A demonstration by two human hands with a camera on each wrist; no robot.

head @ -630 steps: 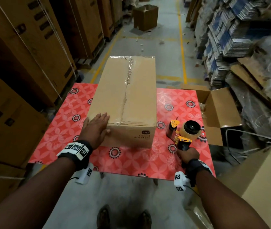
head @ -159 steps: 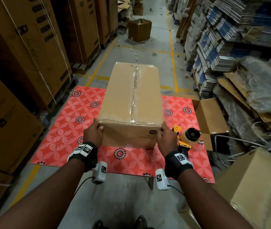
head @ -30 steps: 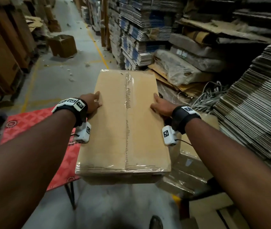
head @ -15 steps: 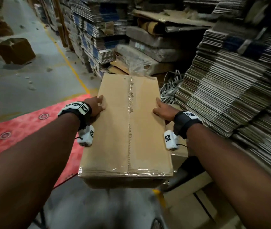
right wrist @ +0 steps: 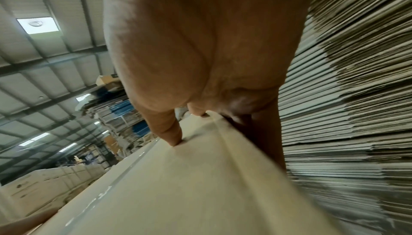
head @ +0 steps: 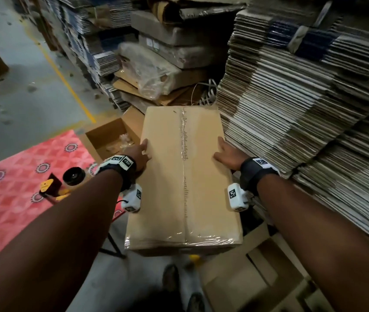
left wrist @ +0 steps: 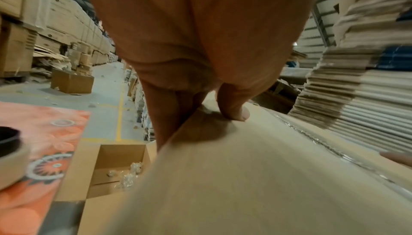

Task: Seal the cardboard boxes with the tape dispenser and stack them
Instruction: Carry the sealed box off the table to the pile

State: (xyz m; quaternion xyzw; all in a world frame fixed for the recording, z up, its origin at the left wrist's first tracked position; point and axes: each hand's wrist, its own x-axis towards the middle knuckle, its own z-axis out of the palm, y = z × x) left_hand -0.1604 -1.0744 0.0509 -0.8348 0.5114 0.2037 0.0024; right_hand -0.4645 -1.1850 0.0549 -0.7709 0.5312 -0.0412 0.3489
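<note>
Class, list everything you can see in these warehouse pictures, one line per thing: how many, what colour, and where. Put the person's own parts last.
sealed box: one, brown, taped along its middle seam, held between both hands.
tape dispenser: one, yellow and black, on the table.
table: one, red patterned top, left.
open box: one, brown, beside the table, bits of clear plastic inside.
flattened cardboard stacks: several, grey-brown, right and behind.
floor line: one, yellow, on the grey floor.
left hand: thumb on top, fingers down the box's left side.
right hand: grips the box's right edge.
</note>
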